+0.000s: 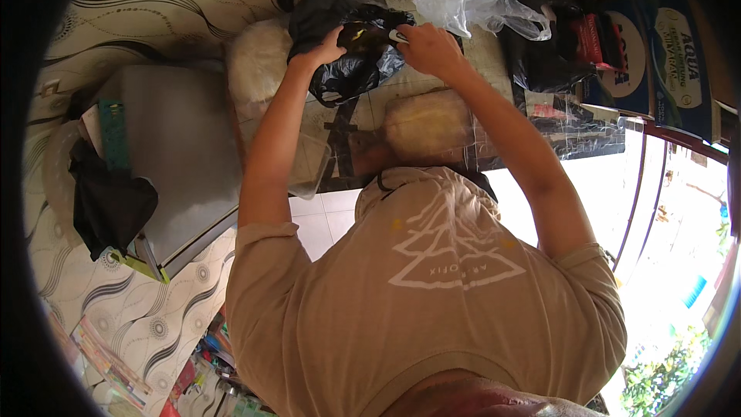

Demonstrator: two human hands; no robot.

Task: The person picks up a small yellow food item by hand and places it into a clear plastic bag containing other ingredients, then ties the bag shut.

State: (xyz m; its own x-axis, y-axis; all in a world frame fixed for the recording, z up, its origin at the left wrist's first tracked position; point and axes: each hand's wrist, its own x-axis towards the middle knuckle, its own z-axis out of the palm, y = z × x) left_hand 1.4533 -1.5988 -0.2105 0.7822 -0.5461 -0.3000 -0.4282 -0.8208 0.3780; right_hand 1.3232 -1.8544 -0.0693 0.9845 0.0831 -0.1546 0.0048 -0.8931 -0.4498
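Observation:
A black plastic bag (347, 78) stands with its mouth spread near the back of the table. My left hand (327, 51) holds its left rim, with the thumb towards the mouth. On the right side of the mouth is my right hand (428, 49), closed on a small pale object (397, 36) that I cannot make out. Something dark with a yellow patch shows inside the bag. Nearer my body, a clear plastic bag with pale yellowish contents (428, 124) lies on a brown board (370, 153). Left of the black bag rests another clear bag with pale contents (259, 61).
A crumpled clear plastic bag (480, 8) lies at the back right, beside another black bag (538, 58). Blue cardboard boxes (680, 63) stand farther right. A clear plastic container (310, 168) sits at the table's front edge. A grey surface (173, 139) is on the left.

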